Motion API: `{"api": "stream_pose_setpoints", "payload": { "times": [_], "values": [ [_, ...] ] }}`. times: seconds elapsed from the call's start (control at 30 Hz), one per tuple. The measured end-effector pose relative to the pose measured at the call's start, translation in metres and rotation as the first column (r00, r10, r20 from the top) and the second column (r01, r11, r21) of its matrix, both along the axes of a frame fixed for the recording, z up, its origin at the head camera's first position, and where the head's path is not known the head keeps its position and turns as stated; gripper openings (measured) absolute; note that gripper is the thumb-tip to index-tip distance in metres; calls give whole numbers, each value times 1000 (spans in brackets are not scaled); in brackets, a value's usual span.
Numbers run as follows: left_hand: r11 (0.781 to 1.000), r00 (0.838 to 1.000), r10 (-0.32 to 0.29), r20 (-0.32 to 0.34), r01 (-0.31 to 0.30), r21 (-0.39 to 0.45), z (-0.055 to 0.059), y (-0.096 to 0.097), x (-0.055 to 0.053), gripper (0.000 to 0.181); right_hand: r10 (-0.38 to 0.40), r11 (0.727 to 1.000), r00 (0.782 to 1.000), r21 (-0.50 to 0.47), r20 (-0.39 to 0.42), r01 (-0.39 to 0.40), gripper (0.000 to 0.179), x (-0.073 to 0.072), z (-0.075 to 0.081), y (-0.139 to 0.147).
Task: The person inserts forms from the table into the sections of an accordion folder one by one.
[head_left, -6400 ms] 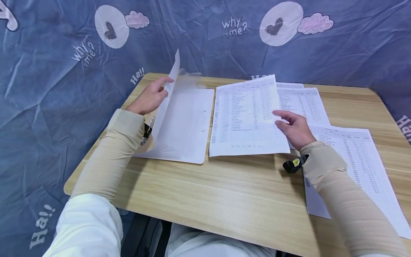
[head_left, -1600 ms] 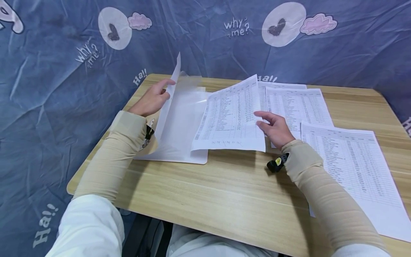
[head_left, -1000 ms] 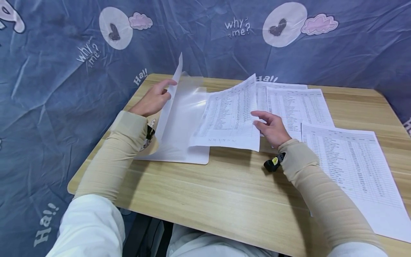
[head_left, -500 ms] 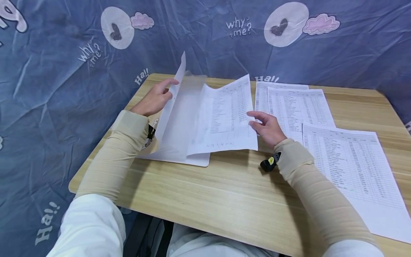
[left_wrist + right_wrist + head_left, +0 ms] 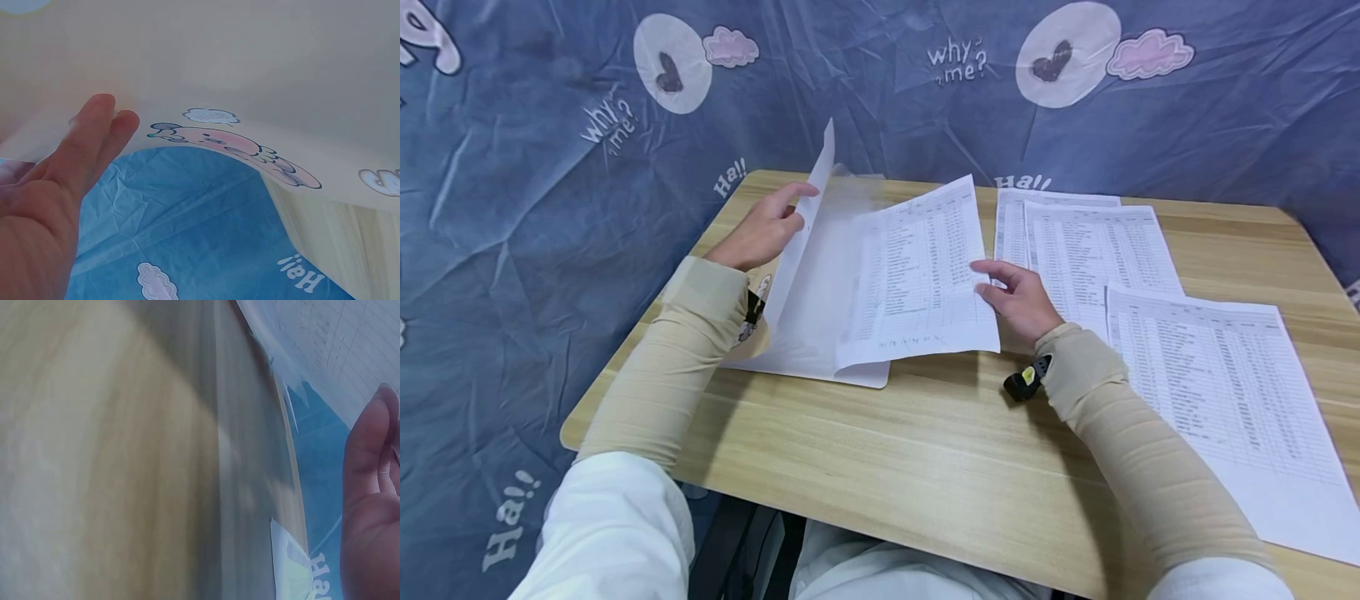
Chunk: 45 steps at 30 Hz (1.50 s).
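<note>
A folder (image 5: 775,365) with clear inner sleeves lies open at the left of the table. My left hand (image 5: 760,229) holds its front cover (image 5: 805,221) raised near the outer edge, thumb on one side and fingers on the other. Cartoon prints show on the cover's outside in the left wrist view, close to my fingers (image 5: 94,131). Between thumb and fingers my right hand (image 5: 1018,300) pinches the right edge of a printed table sheet (image 5: 925,275). The sheet tilts upward, its left part overlapping a clear sleeve (image 5: 835,283). In the right wrist view, my thumb and fingers meet at the sheet's edge.
Several more printed sheets lie on the right: a pair overlapping at the back (image 5: 1097,258) and others nearer the front (image 5: 1225,400). The wooden table (image 5: 865,458) has a blue patterned cloth (image 5: 865,92) behind it and on the left.
My right hand has carried the printed sheet leftward, from beside the folder to over its clear sleeve. The left hand has kept its hold on the raised cover, nearly still.
</note>
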State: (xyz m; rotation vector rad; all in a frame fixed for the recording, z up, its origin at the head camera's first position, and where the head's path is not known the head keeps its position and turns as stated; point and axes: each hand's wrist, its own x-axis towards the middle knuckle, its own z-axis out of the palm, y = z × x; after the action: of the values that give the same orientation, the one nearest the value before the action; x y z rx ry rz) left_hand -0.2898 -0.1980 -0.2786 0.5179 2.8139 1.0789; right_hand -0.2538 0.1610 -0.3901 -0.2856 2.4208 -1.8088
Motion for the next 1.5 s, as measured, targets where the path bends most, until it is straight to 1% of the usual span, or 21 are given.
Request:
{"api": "stream_pose_setpoints", "payload": {
  "times": [0.27,0.53,0.73,1.03,1.2,1.33,1.5],
  "values": [
    [1000,1000,-7,0,7,13,2,1,-1,47,-11,1000,1000,3,7,11,43,0,1,-6],
    [1000,1000,-5,3,5,5,2,1,-3,47,-20,1000,1000,4,-1,20,42,-1,3,-7],
    [1000,1000,-1,3,1,9,3,1,-3,47,-37,998,999,-47,6,38,42,-2,6,-5],
    [1000,1000,3,4,-3,5,1,0,-3,47,-65,991,998,-114,12,66,41,-4,5,-4],
    [1000,1000,2,3,-2,3,0,-1,-3,47,-50,995,998,-85,22,52,41,-4,2,-6],
    [1000,1000,3,12,-3,-1,1,-1,-2,47,-59,996,998,-58,25,61,41,-4,-1,-9],
    [1000,1000,3,13,-3,0,0,-1,-1,47,-49,996,999,-69,22,50,40,-3,-3,-15]
  ]
}}
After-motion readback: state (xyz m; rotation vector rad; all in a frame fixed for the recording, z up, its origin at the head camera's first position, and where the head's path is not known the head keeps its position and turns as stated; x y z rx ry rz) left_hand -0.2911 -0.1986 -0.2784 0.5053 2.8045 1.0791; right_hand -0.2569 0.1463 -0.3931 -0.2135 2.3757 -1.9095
